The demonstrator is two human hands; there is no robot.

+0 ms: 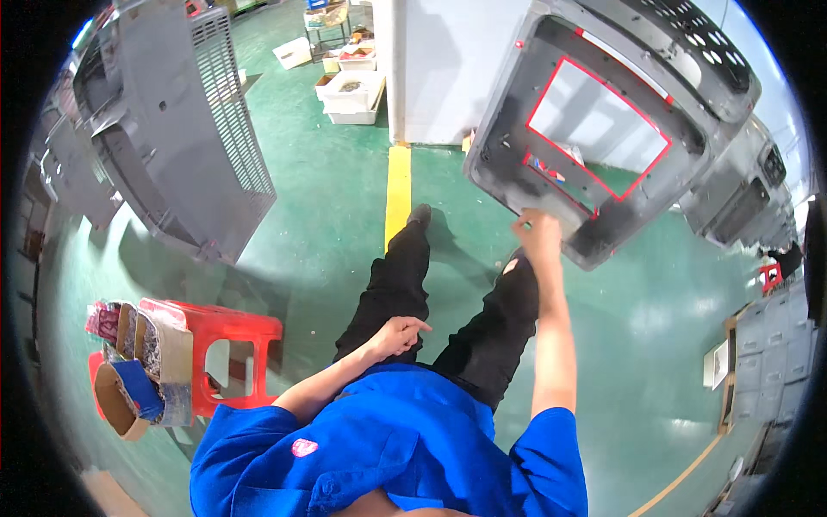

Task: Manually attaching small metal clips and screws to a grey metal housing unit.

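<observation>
My right hand [541,236] reaches to the lower edge of a large grey plastic panel [504,129] that hangs tilted at the upper right. Its fingers are pinched together at that edge; anything between them is too small to make out. Red edging runs around the panel's big opening and along a smaller slot below it. My left hand [398,337] rests in front of my waist, over my thighs. Its index finger points right while the other fingers curl in, and whatever they may hold is hidden.
A red plastic stool [237,323] stands at left, with cut-open boxes [121,405] of small parts beside it. More grey panels [164,112] hang at upper left and far right [749,189]. White bins [353,90] sit near a pale wall [444,77]. A yellow line [399,189] crosses the green floor.
</observation>
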